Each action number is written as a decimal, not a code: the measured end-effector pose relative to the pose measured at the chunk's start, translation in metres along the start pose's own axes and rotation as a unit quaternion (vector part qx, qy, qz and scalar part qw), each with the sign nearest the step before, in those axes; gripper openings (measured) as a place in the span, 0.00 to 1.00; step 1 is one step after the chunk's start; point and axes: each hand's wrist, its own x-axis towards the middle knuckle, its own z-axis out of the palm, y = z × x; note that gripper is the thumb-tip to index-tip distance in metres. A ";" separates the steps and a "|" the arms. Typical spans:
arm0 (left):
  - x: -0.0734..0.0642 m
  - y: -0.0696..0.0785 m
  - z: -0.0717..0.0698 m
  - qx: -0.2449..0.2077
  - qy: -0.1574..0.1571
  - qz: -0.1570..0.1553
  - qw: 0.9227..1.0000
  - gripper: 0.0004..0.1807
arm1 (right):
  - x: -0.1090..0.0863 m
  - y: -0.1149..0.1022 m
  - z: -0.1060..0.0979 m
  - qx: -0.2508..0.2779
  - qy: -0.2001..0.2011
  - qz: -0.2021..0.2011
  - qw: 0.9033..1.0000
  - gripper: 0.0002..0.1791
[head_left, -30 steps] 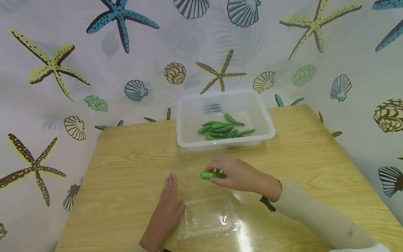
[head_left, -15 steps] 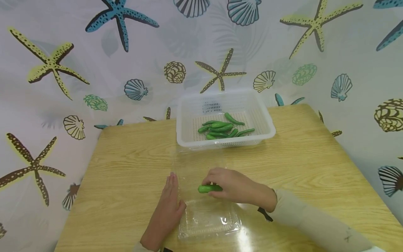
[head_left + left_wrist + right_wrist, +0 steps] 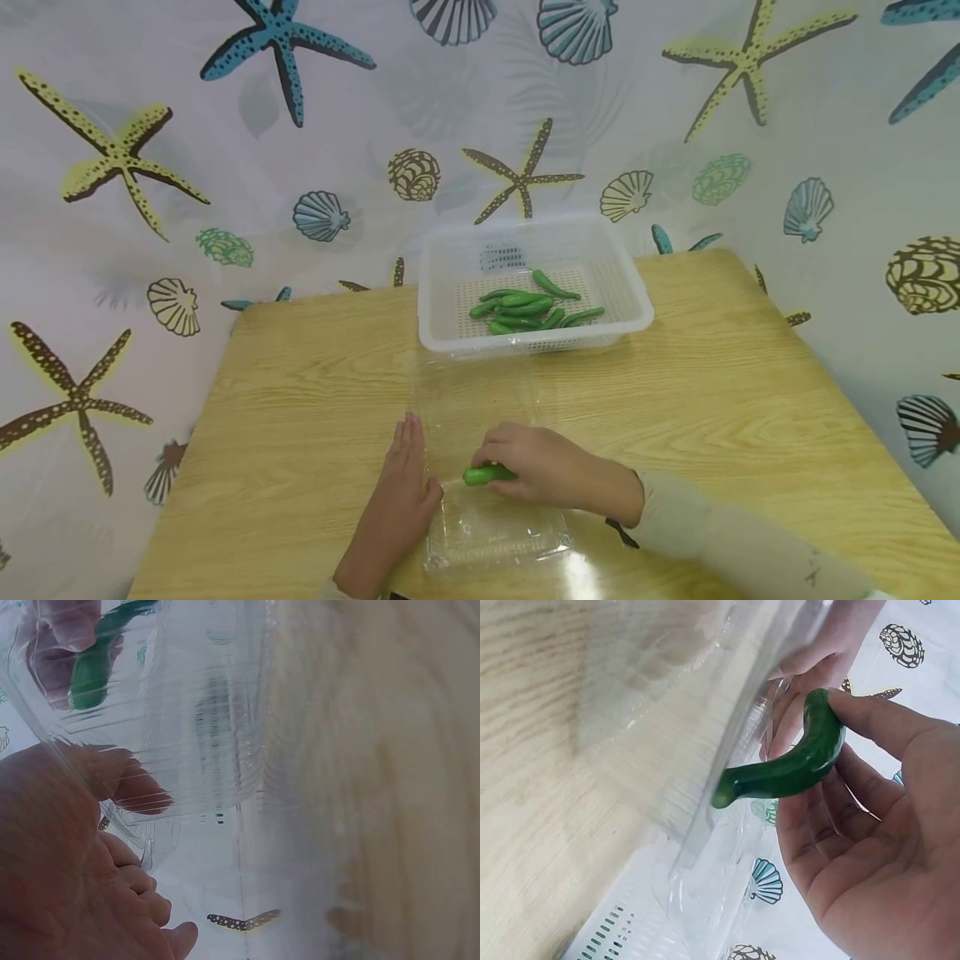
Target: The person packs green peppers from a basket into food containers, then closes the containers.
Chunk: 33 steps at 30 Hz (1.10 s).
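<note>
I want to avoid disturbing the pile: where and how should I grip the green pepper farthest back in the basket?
The rear pepper is probably best pinched mid-length from above: its slim body lies flat with nothing on top, and the basket is open above but walled all around.

Two hands, one left hand (image 3: 401, 500) and one right hand (image 3: 536, 463); one green pepper (image 3: 486, 474) in the right hand; about nine more peppers (image 3: 527, 307) in the basket, overlapping, so the exact number cannot be told; one white basket (image 3: 643, 315), one clear plastic container (image 3: 498, 554), one wooden table (image 3: 712, 392); two pale sleeves (image 3: 720, 525) and two dark straps (image 3: 621, 533); one patterned cloth (image 3: 337, 125) bearing two green shells (image 3: 225, 247), three blue fan shells (image 3: 321, 217) and at least six starfish (image 3: 522, 177), some cut off.
</note>
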 end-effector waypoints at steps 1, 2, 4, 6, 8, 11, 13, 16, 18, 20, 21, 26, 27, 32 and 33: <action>0.000 0.000 0.000 0.000 -0.001 -0.002 1.000 0.44 | 0.000 0.000 0.002 -0.002 0.000 -0.002 1.000 0.13; 0.000 0.000 0.000 -0.001 -0.001 -0.004 1.000 0.44 | 0.001 0.000 0.003 -0.004 0.001 -0.002 1.000 0.13; 0.001 -0.001 0.000 0.002 -0.003 -0.005 1.000 0.44 | 0.002 -0.001 0.006 -0.009 0.003 -0.004 1.000 0.14; 0.001 -0.002 -0.001 0.006 -0.003 -0.004 1.000 0.44 | 0.003 0.000 0.008 -0.015 0.006 -0.004 1.000 0.14; 0.002 -0.002 -0.001 0.009 0.000 -0.001 1.000 0.44 | 0.003 0.000 0.011 -0.022 0.012 -0.003 1.000 0.14; 0.004 -0.003 -0.002 0.010 0.006 0.005 1.000 0.44 | 0.004 0.001 0.014 -0.035 0.022 0.001 0.999 0.14; 0.005 -0.004 -0.001 0.010 0.010 0.008 1.000 0.45 | 0.004 0.002 0.017 -0.048 0.028 0.002 0.998 0.13; 0.004 -0.006 0.000 0.011 0.010 0.010 1.000 0.46 | 0.003 0.002 0.024 -0.066 0.041 -0.002 0.997 0.12; 0.003 -0.006 0.001 0.011 0.007 0.009 1.000 0.46 | 0.001 0.002 0.028 -0.077 0.050 -0.005 0.996 0.12; 0.003 -0.006 0.003 0.011 0.005 0.007 1.000 0.46 | 0.000 0.001 0.031 -0.085 0.056 -0.004 0.995 0.12; 0.003 -0.006 0.003 0.012 0.004 0.006 1.000 0.46 | 0.000 0.001 0.032 -0.091 0.060 -0.003 0.994 0.11; 0.004 -0.004 0.002 0.013 0.001 -0.002 1.000 0.45 | 0.000 0.002 0.037 -0.135 0.065 -0.005 0.989 0.11; 0.004 -0.004 0.002 0.013 0.001 -0.004 1.000 0.45 | -0.001 0.002 0.038 -0.145 0.069 -0.008 0.987 0.10; 0.001 -0.003 0.002 0.007 0.002 -0.004 1.000 0.45 | -0.002 0.001 0.043 -0.187 0.087 -0.025 0.978 0.08; 0.000 -0.003 0.002 0.003 0.003 -0.003 1.000 0.45 | -0.002 0.001 0.044 -0.195 0.090 -0.028 0.976 0.07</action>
